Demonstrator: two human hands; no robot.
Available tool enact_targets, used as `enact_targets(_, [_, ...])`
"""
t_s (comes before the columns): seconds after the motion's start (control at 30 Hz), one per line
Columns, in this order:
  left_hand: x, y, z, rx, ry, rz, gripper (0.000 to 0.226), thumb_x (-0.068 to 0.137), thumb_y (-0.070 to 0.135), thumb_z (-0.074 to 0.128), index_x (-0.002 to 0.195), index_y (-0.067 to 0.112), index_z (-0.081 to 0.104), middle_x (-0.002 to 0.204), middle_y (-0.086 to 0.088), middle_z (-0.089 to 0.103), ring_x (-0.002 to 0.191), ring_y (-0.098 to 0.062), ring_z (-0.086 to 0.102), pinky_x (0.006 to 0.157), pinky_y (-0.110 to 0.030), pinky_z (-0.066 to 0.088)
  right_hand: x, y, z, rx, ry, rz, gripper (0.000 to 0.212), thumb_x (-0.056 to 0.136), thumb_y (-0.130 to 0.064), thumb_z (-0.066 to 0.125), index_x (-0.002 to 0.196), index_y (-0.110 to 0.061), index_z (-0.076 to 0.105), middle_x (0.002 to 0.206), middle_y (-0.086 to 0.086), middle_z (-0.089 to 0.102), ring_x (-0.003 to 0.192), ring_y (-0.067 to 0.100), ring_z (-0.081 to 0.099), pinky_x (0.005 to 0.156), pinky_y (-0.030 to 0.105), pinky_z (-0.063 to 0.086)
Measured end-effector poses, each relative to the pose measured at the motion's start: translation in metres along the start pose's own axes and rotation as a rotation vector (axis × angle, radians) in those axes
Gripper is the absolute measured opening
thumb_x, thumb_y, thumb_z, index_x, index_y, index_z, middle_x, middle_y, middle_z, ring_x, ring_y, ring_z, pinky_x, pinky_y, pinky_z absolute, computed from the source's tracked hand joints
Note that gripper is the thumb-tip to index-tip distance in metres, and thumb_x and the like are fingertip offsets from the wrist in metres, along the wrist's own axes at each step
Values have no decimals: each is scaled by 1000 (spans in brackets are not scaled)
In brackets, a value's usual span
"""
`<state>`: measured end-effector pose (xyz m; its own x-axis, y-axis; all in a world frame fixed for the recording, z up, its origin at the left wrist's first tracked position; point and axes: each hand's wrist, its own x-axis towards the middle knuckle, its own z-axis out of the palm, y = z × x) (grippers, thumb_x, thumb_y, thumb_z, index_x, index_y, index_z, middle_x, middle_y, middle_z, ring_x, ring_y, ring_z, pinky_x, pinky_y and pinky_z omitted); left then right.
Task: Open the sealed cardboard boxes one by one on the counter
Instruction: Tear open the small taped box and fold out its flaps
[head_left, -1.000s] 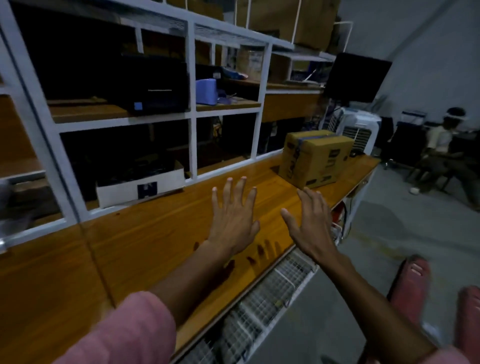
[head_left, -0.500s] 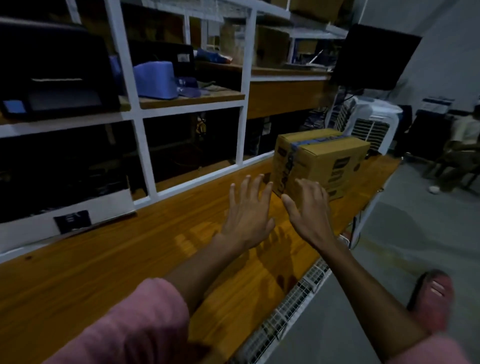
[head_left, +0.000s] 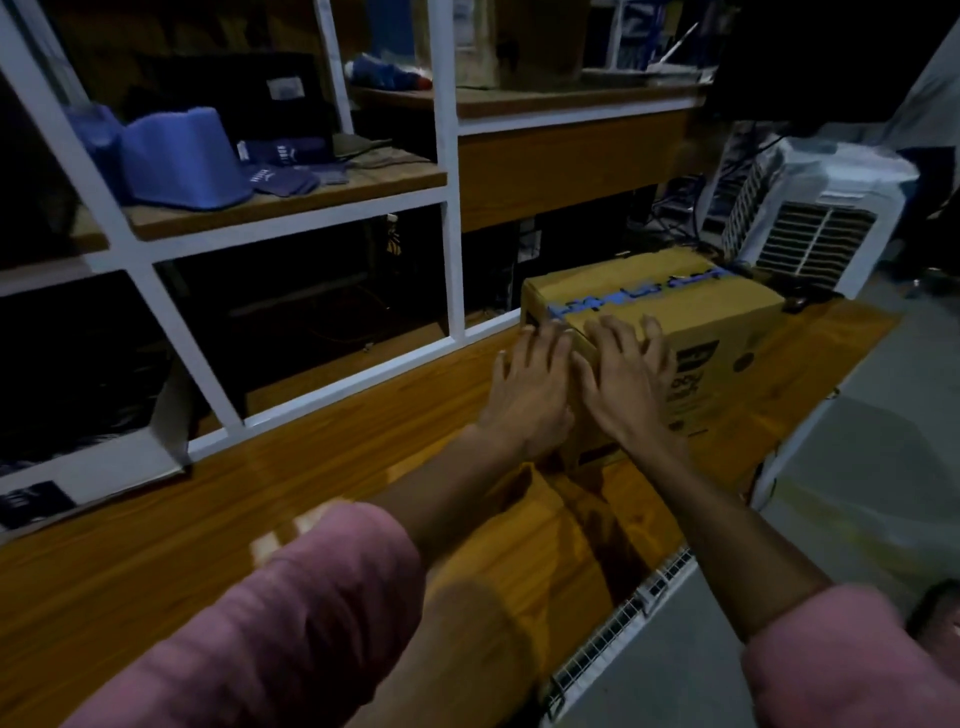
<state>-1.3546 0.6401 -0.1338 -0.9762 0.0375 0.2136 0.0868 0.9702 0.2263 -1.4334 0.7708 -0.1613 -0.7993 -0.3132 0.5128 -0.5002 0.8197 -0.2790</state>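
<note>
Reaching with both hands spread, left (head_left: 530, 384) and right (head_left: 623, 384), I risk shoving the box (head_left: 691, 312) off the surface (head_left: 311, 493).

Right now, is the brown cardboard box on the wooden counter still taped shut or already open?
Shut. The brown cardboard box has its top flaps flat, with a strip of blue tape along the seam. No flap is lifted.
</note>
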Motion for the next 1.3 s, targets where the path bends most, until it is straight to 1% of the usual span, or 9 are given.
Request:
enact_targets(0.13, [11, -2, 9, -22, -5, 73, 95, 95, 28, 60, 161, 13, -7, 170, -5, -10, 155, -26, -15, 124, -58, 6, -7, -11, 8, 66, 38, -56, 42, 102, -45, 35, 135, -24, 50, 148, -6, 44, 148, 33, 20, 111, 74, 18])
enact_targets(0.3, [-16, -22, 11, -41, 93, 56, 90, 93, 28, 59, 161, 11, 2, 169, -9, 5, 156, -25, 2, 123, -59, 14, -19, -39, 7, 55, 53, -144, 40, 102, -42, 37, 134, -25, 55, 144, -7, 49, 147, 31, 25, 110, 75, 16])
enact_targets(0.47, [-69, -41, 15, -43, 95, -43, 98, 89, 44, 64, 159, 13, 3, 166, -12, 11, 154, -29, 10, 124, -54, 14, -57, -77, 19, -49, -8, -285, 45, 98, -41, 45, 139, -24, 54, 143, -6, 50, 146, 27, 25, 114, 73, 10])
enact_targets(0.6, [-121, -68, 13, 9, 126, -105, 85, 91, 41, 58, 157, 15, 12, 156, -12, 28, 146, -31, 25, 117, -54, 26, -96, -115, 26, 59, 15, -365, 44, 95, -36, 44, 130, -17, 63, 136, 1, 59, 139, 29, 36, 112, 69, 21])
enact_targets(0.7, [-143, -82, -5, -27, 263, -128, 72, 93, 39, 43, 157, 14, 21, 155, -13, 30, 143, -32, 29, 114, -54, 31, -109, -133, 20, 217, 134, -355, 31, 95, -28, 54, 119, -14, 67, 131, 8, 59, 134, 32, 39, 104, 58, 35])
enact_targets(0.9, [-155, -85, -45, -56, 627, -84, 78, 94, 47, 51, 157, 11, 20, 164, -16, 15, 152, -36, 16, 122, -52, 22, -108, -149, -1, 356, 318, -233, 29, 95, -31, 58, 116, -11, 65, 125, 13, 52, 122, 34, 45, 97, 50, 42])
enact_targets(1.0, [-154, -87, -56, 116, 529, -82, 76, 96, 53, 45, 158, 16, 21, 165, -13, 17, 154, -34, 12, 124, -56, 12, -107, -146, 0, 385, 268, -190, 38, 96, -36, 55, 124, -12, 60, 128, 13, 48, 118, 33, 46, 95, 49, 44])
enact_targets(1.1, [-154, -90, -61, 330, 430, -113, 69, 96, 52, 49, 154, 20, 27, 159, -13, 29, 149, -34, 21, 119, -60, 20, -109, -145, 5, 360, 180, -148, 42, 96, -37, 59, 131, -14, 53, 132, 11, 42, 117, 31, 43, 93, 51, 46])
enact_targets(1.3, [-173, -89, -64, 424, 454, -242, 77, 90, 55, 56, 152, 20, 25, 150, -16, 32, 139, -38, 32, 102, -58, 37, -115, -154, 1, 392, 182, -163, 44, 96, -38, 58, 130, -12, 52, 128, 11, 39, 113, 29, 39, 90, 38, 37])
